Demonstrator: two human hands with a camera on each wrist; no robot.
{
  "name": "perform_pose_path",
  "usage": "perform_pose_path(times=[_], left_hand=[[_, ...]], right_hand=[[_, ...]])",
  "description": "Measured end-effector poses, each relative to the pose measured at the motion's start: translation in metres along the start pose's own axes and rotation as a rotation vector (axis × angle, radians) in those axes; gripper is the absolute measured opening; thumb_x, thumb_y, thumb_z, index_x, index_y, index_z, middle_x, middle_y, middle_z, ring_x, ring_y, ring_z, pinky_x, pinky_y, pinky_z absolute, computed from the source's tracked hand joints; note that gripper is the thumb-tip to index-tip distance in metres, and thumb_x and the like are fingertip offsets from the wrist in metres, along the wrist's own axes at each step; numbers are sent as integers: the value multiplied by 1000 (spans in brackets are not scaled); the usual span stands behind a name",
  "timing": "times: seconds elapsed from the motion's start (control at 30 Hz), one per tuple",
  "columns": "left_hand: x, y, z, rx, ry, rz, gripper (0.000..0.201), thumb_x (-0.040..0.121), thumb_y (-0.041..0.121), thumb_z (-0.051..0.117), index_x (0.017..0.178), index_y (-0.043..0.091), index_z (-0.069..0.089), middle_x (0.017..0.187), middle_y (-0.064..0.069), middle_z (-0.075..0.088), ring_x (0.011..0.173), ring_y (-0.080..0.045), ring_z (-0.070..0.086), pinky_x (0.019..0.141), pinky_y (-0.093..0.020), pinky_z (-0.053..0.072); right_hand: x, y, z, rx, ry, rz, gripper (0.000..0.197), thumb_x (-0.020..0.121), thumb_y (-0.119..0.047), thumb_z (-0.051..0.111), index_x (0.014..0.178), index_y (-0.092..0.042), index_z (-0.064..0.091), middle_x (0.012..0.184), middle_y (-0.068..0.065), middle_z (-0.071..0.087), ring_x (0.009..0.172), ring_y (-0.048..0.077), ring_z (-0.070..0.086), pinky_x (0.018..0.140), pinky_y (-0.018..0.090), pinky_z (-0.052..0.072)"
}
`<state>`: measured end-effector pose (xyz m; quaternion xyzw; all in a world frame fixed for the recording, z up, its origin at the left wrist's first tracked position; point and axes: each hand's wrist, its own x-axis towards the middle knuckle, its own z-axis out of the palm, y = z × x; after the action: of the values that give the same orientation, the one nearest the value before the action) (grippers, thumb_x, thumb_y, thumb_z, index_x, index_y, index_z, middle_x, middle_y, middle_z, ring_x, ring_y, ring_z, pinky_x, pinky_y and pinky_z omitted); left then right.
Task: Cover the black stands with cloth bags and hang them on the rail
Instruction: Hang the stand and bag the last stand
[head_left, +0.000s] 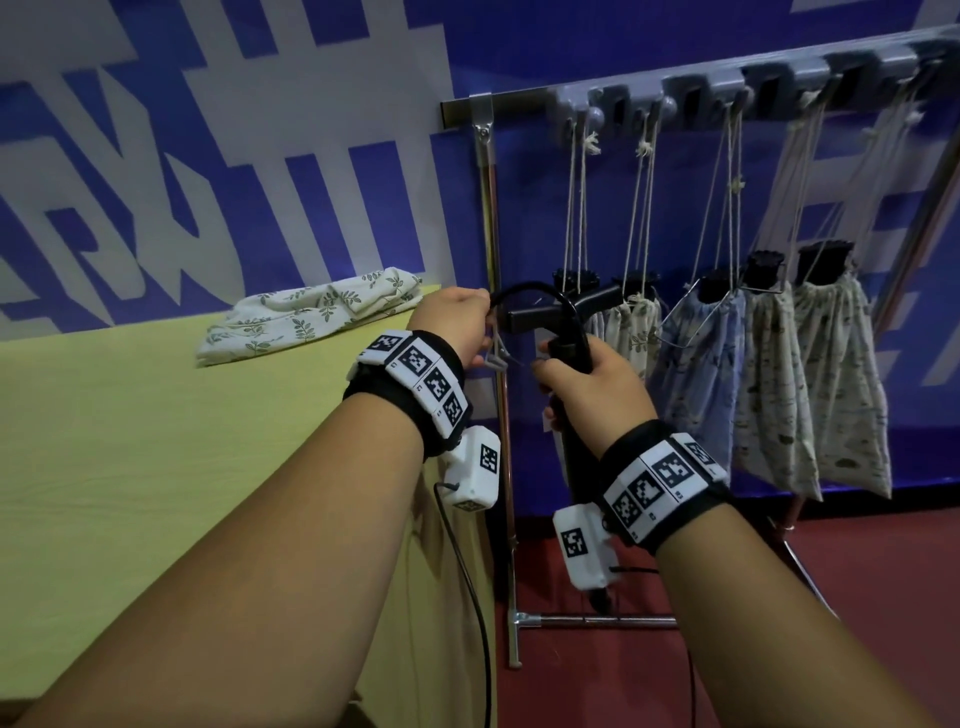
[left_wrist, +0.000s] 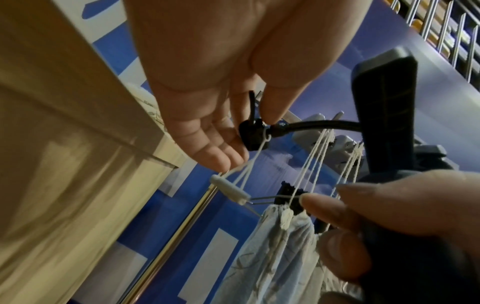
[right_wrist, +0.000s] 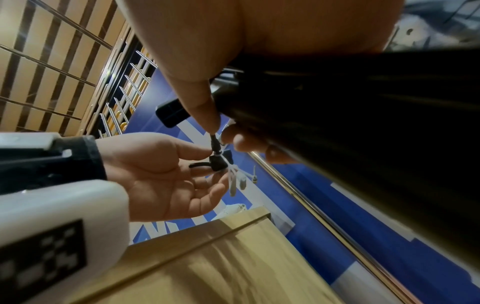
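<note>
The right hand (head_left: 589, 384) was wrapped around the shaft of a black stand (head_left: 574, 332), which was held upright in front of the rack, its crossbar level with the hanging bags. The left hand (head_left: 457, 325) was raised beside it, thumb and forefinger pinched on a small black plug (left_wrist: 253, 133) at the end of the stand's thin black cable (head_left: 530, 293); the other fingers (left_wrist: 207, 152) were left loosely spread. A white tag on string (left_wrist: 230, 189) was seen dangling from the plug. Just beyond the hands, five cloth bags (head_left: 769, 384) were hung by their strings from the grey hooks of the rail (head_left: 727, 85), a black top showing out of each. To the left, a folded leaf-print bag (head_left: 311, 312) was lying on the yellow table (head_left: 156, 441), by the blue and white wall (head_left: 208, 156).
</note>
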<state>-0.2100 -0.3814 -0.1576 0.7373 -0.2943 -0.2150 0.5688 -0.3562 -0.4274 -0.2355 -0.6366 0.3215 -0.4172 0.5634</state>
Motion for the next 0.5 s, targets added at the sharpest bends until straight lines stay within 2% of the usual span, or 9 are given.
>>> perform_pose_path(times=[0.07,0.17,0.27,0.37,0.4,0.5], left_hand=[[0,8,-3,-34,-1,-27,20,105,26,52,93,17,66,76,0,63,58,-15,57,54,-28,50],[-6,22,-12,-67,-26,-71,17,105,22,52,90,19,58,84,-1,64,64,-13,61,57,-28,51],[-10,34,-29,-94,-39,-81,13,103,25,54,95,15,58,93,-3,65,67,-16,67,63,-29,53],[-3,43,-58,-132,-30,-114,43,101,51,49,115,12,61,106,-8,72,84,-27,74,71,-35,57],[1,44,-68,-151,-20,-140,52,101,57,44,117,10,62,111,-12,73,88,-30,74,73,-37,57],[18,45,-100,-110,49,-211,65,104,55,35,115,1,69,120,-17,71,93,-32,70,85,-41,56]], right_hand=[[2,-5,4,-28,-6,-16,10,85,-34,73,94,-32,71,75,4,74,64,29,69,68,48,60],[4,-15,12,-15,-6,-30,6,91,-30,73,97,-29,70,78,9,74,63,23,65,62,41,56],[6,-27,21,-12,-5,-30,10,92,-32,73,99,-26,69,82,12,74,61,22,64,60,38,55],[11,-39,33,-9,-31,-17,15,94,-29,71,102,-17,67,80,13,71,58,22,62,57,34,52],[13,-44,37,-19,-42,-19,15,94,-29,70,101,-17,66,78,10,70,58,22,62,56,34,53],[20,-59,49,-62,-70,-34,14,93,-29,69,96,-17,63,76,7,71,59,24,62,56,38,55]])
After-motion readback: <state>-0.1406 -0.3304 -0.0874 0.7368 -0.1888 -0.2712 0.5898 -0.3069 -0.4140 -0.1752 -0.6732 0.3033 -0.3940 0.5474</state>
